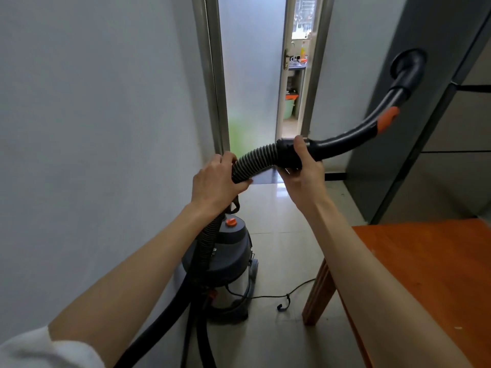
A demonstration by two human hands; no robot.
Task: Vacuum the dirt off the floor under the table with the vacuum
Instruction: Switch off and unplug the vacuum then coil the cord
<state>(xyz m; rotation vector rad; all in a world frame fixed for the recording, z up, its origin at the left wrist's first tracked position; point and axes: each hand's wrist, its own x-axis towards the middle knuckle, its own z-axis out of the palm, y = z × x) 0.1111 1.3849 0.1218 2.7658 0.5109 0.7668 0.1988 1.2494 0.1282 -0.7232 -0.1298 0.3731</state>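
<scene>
A grey canister vacuum (231,251) with an orange knob stands on the tiled floor by the left wall. Its black ribbed hose (255,160) rises in front of me. My left hand (215,179) grips the ribbed hose from above. My right hand (303,166) holds the black cuff where the hose joins the curved handle tube (353,131), which has an orange slider and ends in an open mouth (406,67) raised at the upper right. An orange-brown wooden table (425,261) stands at the lower right, one leg (317,293) showing.
The vacuum's thin power cord (276,297) lies on the floor beside the table leg. A frosted glass door (252,75) stands ahead, with a gap to a room beyond. A dark grey cabinet (438,128) lines the right side.
</scene>
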